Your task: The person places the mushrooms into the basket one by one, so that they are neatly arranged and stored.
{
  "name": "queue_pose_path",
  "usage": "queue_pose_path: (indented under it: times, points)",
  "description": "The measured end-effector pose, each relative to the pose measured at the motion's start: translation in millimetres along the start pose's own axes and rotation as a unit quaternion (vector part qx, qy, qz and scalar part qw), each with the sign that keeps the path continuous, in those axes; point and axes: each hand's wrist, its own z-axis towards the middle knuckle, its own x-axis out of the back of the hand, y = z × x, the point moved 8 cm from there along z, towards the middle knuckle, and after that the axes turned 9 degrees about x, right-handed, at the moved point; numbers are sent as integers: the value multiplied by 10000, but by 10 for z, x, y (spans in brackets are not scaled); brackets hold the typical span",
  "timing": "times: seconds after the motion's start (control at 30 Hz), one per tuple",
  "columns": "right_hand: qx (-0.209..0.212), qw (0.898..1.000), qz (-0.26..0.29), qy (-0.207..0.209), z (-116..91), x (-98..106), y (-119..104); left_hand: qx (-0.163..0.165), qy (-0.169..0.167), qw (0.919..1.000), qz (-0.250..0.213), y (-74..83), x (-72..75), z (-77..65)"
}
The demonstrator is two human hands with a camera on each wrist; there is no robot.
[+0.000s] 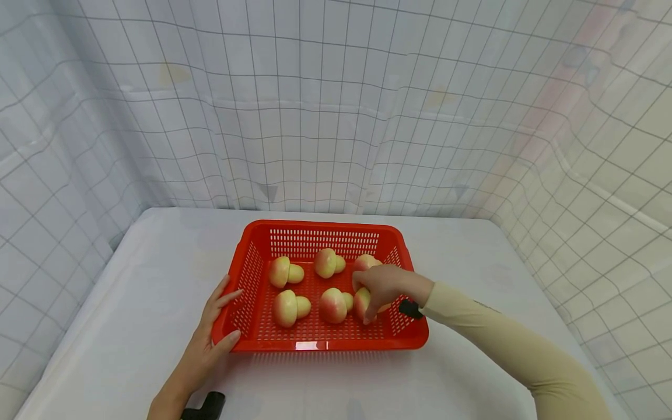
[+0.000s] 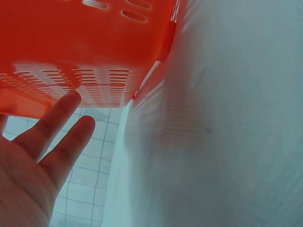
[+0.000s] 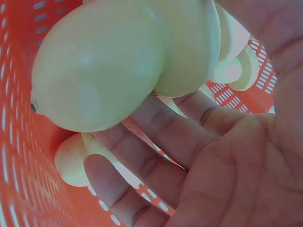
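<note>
A red plastic basket [image 1: 315, 345] holds several mushroom-shaped pieces with pink and yellow caps and pale yellow stems. My left hand [image 1: 202, 344] lies at its left side, the thumb on the rim near the front corner and the other fingers spread along the left wall. In the left wrist view, fingers [image 2: 52, 123] stretch straight beside the outer wall. Inside the front right part, my right hand [image 1: 385, 284] grips a mushroom [image 3: 104, 66] by its cap, thumb on one side and fingers on the other. Behind that hand, another mushroom [image 1: 366, 262] is partly hidden.
Toward the left and middle of the basket lie a back left mushroom [image 1: 282, 272], a front left mushroom [image 1: 286, 308] and middle ones. The basket stands on a white-covered table [image 1: 451, 245]. Grid-patterned white curtains [image 1: 325, 146] surround the back and sides.
</note>
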Motion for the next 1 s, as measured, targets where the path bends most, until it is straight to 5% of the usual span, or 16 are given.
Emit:
queue_pose_path:
  times: [1.0]
  points:
    - [-329,9993,-49,-142,41,-41,2,37,-13,10000,11,1,-5,-9]
